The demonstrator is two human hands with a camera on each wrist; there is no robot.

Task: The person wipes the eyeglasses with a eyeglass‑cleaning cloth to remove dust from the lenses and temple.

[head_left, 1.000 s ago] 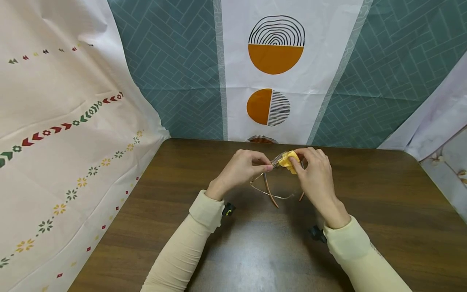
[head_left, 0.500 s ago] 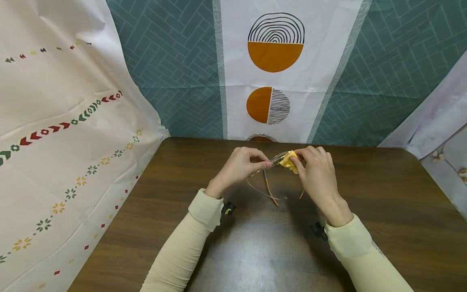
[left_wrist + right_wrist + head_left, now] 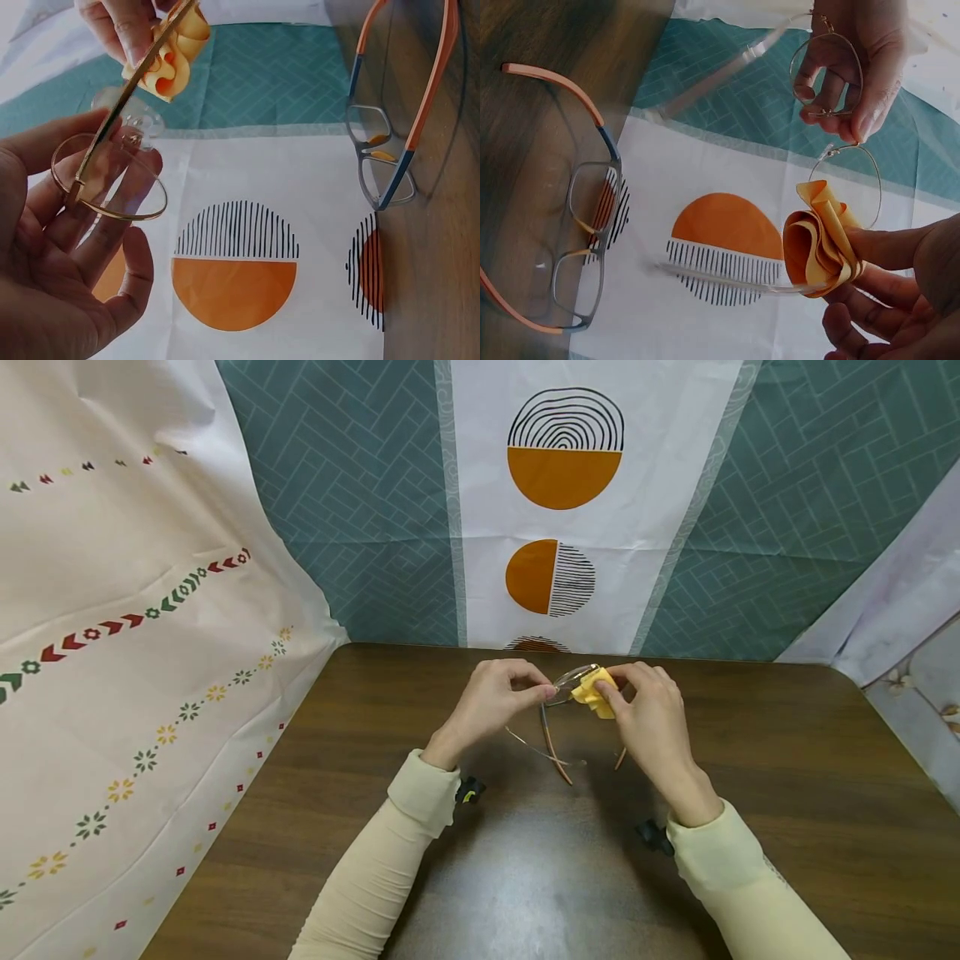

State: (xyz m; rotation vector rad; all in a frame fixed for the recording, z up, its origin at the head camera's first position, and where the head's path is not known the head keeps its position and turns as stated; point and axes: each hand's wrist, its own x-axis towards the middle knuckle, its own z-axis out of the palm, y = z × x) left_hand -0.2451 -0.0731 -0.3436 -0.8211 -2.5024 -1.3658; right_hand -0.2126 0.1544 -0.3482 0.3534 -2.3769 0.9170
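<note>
My left hand (image 3: 495, 697) pinches a pair of thin gold-rimmed eyeglasses (image 3: 124, 94) near the bridge, held above the table. Clear temples stick out from the frame, one of them (image 3: 731, 79) showing well in the right wrist view. With thumb and fingers, my right hand (image 3: 654, 735) grips a folded yellow cloth (image 3: 821, 240) against the right lens and hinge end of the same eyeglasses. The cloth hides part of that rim. In the left wrist view, a temple crosses in front of the cloth (image 3: 176, 56).
A second pair of eyeglasses (image 3: 604, 225), grey-framed with orange and blue temples, lies on the brown wooden table (image 3: 300, 827) just behind the hands. Patterned fabric (image 3: 360, 510) hangs along the back edge, and cream fabric (image 3: 135, 710) along the left.
The gold-rimmed eyeglasses have tilted and their hanging temple has swung slightly left. My left hand has shifted a little up and left; the right hand stays on the cloth.
</note>
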